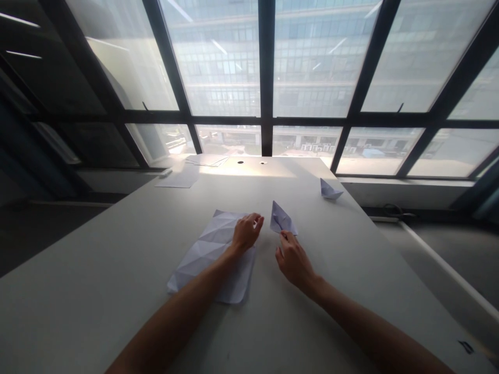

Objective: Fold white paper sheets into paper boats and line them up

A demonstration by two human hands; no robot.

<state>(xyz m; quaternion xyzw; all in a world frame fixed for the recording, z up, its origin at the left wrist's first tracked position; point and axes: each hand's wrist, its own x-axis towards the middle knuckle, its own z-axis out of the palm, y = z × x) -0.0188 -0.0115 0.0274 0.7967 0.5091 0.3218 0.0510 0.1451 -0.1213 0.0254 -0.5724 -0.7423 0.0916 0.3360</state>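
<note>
My right hand pinches the lower edge of a small folded paper boat between thumb and fingers. The boat is tilted, with its pointed end up and its folded inside facing me. Just left of it, my left hand hovers with curled fingers and shows nothing in its grasp. Beneath that hand and forearm lies a sheet of white paper, creased all over in a pattern of triangles. My left forearm hides part of the sheet.
Another paper boat stands near the right edge of the white table. Flat sheets of paper lie at the far left, beside a small white object. Large windows rise behind the table. A small dark object sits at the near right.
</note>
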